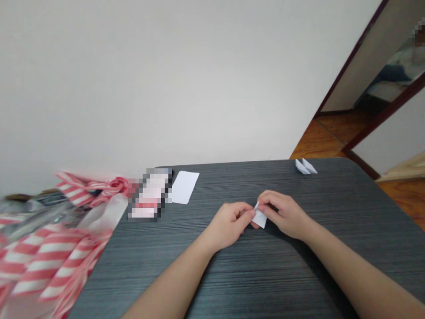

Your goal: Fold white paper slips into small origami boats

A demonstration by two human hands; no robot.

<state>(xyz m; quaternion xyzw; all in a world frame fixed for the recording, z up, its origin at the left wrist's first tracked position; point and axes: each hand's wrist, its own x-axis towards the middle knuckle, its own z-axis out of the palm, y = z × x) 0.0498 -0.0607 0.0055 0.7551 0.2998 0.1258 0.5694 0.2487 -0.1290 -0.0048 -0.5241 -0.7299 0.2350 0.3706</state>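
A small piece of folded white paper [260, 219] is held between my two hands, just above the dark table. My left hand [230, 224] pinches its left edge between thumb and fingers. On the other side, my right hand [282, 213] grips the upper right part, where a narrow flap stands up. Fingertips hide part of the folds. Two folded white paper shapes [306, 166] with pointed ends lie side by side near the table's far right edge. A flat stack or sheet of white paper [186, 187] lies at the far left.
The dark wood-grained table [212, 283] meets a pale wall [212, 79]. A pixelated phone-like object [151, 193] lies at its left edge, beside red-and-white striped cloth or bags [56, 257]. Beyond the right edge are a wooden floor [308, 139] and a doorway.
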